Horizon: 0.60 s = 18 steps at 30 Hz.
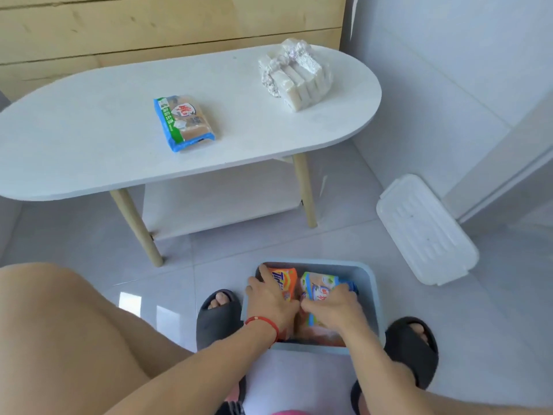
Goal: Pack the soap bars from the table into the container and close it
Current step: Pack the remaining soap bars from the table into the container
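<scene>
A pale blue container (372, 283) stands open on the floor between my feet. Both hands are down inside it. My left hand (270, 298) lies flat on an orange soap pack (284, 280) at the left of the container. My right hand (332, 304) grips a blue-green soap pack (318, 284) at the right. On the white oval table (89, 139) lie a blue-green wrapped soap pack (184, 124) near the middle and a clear-wrapped bundle of white soap bars (294, 76) at the far right. The white container lid (425, 229) lies on the floor to the right.
The table has wooden legs (134, 223) and a lower shelf (221, 202). Behind it runs a wooden wall. My bare left knee (59, 324) fills the lower left, and my feet in black slippers (413, 348) flank the container. A white wall stands at the right.
</scene>
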Motion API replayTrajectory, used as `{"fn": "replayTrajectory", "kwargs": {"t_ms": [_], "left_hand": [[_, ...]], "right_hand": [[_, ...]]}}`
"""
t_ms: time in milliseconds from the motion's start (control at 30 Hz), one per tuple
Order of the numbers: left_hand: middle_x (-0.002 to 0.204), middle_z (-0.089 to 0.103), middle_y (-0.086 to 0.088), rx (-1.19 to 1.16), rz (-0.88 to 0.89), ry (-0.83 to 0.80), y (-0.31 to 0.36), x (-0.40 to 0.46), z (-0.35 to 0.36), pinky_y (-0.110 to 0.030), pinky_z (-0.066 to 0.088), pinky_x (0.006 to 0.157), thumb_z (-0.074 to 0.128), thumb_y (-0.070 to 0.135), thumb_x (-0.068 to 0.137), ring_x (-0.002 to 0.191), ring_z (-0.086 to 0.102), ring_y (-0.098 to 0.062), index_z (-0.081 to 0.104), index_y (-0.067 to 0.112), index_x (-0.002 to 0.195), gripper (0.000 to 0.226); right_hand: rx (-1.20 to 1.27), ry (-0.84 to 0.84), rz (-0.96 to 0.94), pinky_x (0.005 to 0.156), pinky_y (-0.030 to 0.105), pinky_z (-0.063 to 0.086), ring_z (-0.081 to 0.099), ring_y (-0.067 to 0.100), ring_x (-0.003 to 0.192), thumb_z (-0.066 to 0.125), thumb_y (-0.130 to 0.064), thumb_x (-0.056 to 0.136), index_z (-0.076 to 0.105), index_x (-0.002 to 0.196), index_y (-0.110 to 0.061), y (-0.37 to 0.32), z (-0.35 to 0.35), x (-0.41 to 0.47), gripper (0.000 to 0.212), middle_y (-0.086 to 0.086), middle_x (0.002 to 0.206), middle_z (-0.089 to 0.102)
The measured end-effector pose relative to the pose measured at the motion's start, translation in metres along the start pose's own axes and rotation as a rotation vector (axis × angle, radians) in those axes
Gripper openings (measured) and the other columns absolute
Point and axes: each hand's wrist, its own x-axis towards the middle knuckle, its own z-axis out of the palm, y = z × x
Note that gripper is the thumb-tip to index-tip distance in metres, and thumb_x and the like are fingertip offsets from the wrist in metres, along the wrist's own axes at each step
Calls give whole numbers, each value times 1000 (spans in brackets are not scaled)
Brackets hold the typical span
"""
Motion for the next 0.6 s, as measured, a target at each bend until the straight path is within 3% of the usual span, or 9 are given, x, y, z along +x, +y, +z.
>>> {"fn": "replayTrajectory", "kwargs": {"t_ms": [67,167,200,267,333,400,533,600], "left_hand": [[134,40,-23,213,50,1,-4,3,6,-39,36,105,60,45,85,120,44,-37,14,-4,150,94],[136,39,-20,504,132,-55,-6,5,3,-43,43,100,50,39,94,122,43,-34,33,0,144,66],[137,37,-19,539,157,-78,-8,6,1,-43,47,98,52,33,94,122,43,-34,34,4,144,61],[144,31,-16,556,260,-75,-15,12,-1,-46,48,98,56,22,90,126,40,-34,22,11,152,71],[151,28,-7,604,404,-101,-23,23,-4,-50,43,103,62,26,86,132,33,-32,17,19,154,82],[149,33,0,626,453,-182,-30,34,-7,-50,40,103,67,35,81,133,32,-28,24,23,152,83],[142,38,5,535,442,-299,-32,45,-15,-48,42,102,72,32,76,128,35,-23,33,26,146,80],[141,40,6,535,455,-340,-31,50,-20,-46,41,104,73,31,76,128,34,-22,34,28,146,80]], "right_hand": [[-74,-21,-70,103,34,44,45,33,133,71,-59,66,37,145,1,-1,12,0,105,20,142,47],[-111,-147,-224,103,34,48,55,24,123,65,-66,75,59,133,-20,6,24,8,75,7,133,61],[-85,-188,-241,100,34,51,61,20,118,65,-62,80,65,127,-26,10,26,13,59,0,127,67],[-48,-197,-256,97,36,55,65,17,113,67,-46,91,66,127,-27,15,23,21,41,-3,124,70],[-26,-168,-237,90,30,55,65,17,112,65,-35,97,61,132,-20,16,17,23,38,0,127,69],[-47,-119,-213,81,26,53,66,19,110,62,-29,100,59,131,-15,15,19,23,34,3,127,68],[-118,75,-198,91,33,58,67,19,113,66,-33,97,60,131,-18,13,33,17,38,1,127,67],[-110,93,-210,93,36,59,68,19,113,68,-35,96,61,131,-19,12,35,15,39,1,128,68]]}}
